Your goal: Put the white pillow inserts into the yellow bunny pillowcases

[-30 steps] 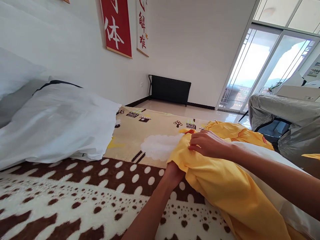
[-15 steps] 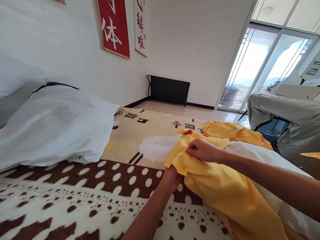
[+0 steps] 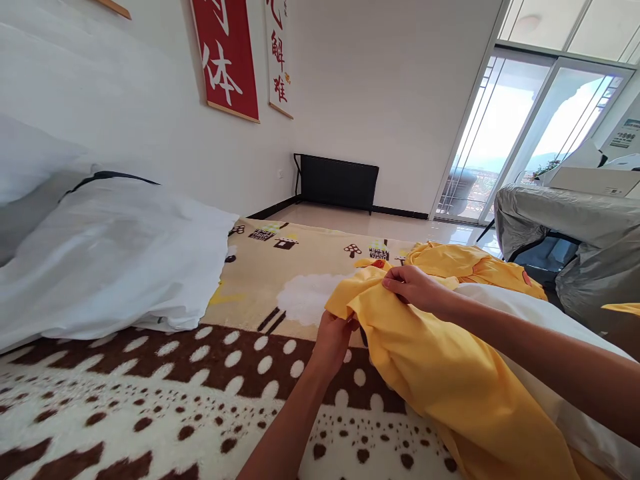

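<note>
A yellow fabric cover [image 3: 440,373] runs from the lower right to the middle of the head view, bunched and folded at its far end. My left hand [image 3: 334,341] is closed on the cover's near left edge, fingertips partly tucked under the cloth. Just to the right, my right hand [image 3: 414,288] pinches the top of the same cover between thumb and fingers. White fabric [image 3: 545,327] lies beside and under the yellow cloth, partly hidden by my right forearm. More yellow cloth [image 3: 465,261] with red-orange patches is heaped beyond my right hand.
A patterned brown, cream and beige blanket [image 3: 270,260] spreads beneath everything. White bedding [image 3: 120,260] is piled at left. A black folded frame [image 3: 340,181] leans by the far wall. Silver-grey covered furniture [image 3: 585,213] with boxes stands at right, near sliding glass doors [image 3: 505,133].
My left hand has come out from beneath the cloth and shifted slightly up and left, gripping the edge. My right hand has moved a little right and up, still pinching the cover.
</note>
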`<state>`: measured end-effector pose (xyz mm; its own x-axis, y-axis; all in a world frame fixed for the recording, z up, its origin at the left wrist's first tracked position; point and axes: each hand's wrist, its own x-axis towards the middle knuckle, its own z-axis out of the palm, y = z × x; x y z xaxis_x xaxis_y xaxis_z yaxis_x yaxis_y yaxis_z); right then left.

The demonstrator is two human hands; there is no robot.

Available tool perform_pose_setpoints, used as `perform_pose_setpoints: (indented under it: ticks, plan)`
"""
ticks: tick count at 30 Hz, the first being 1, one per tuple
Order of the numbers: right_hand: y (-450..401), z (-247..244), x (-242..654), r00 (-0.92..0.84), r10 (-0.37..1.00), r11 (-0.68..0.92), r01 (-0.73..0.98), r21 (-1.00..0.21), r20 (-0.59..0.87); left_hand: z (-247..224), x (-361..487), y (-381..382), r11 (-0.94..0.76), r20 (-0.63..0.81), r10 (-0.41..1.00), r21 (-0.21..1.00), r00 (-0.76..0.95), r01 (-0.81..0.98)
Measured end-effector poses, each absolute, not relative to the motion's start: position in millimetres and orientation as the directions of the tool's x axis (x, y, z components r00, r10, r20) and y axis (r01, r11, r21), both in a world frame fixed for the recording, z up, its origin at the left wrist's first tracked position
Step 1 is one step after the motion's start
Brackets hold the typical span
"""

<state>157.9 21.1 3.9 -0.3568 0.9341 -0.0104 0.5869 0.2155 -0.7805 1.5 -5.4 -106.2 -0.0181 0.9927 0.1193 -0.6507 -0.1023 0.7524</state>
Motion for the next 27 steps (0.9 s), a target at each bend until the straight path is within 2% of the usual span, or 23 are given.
perform_pose_setpoints:
  ticks: [3,8,13,17,23,27]
  plan:
    - [19.5,2.5,154.3,-0.370,0.929,0.237,0.606,-0.759,-0.005,-96.7,-4.7,-7.3,-0.196,0.186,0.978,0.697,-0.090,-0.689]
    - [17.8,-4.2,146.0,-0.392,0.920,0.286,0.629,-0.723,0.022,-88.3,-14.4,-9.4,-0.299,0.254,0.952,0.679,-0.168,-0.670]
    - [18.8,-8.0,140.6,-0.369,0.927,0.303,0.642,-0.704,0.062,-89.5,-13.2,-12.3,-0.151,0.147,0.988,0.792,-0.055,-0.591]
    - [17.8,-8.2,136.4,-0.377,0.920,0.348,0.652,-0.673,0.110,-89.1,-10.3,-14.1,-0.036,0.067,0.997,0.833,0.037,-0.553]
    - [16.8,-12.4,129.8,-0.429,0.887,0.436,0.658,-0.613,0.171,-80.3,-15.9,-19.7,0.011,0.077,0.982,0.888,0.172,-0.461]
    - [15.2,-13.1,129.2,-0.445,0.873,0.477,0.685,-0.551,0.201,-77.5,-20.5,-21.6,0.077,0.077,0.961,0.850,0.266,-0.522]
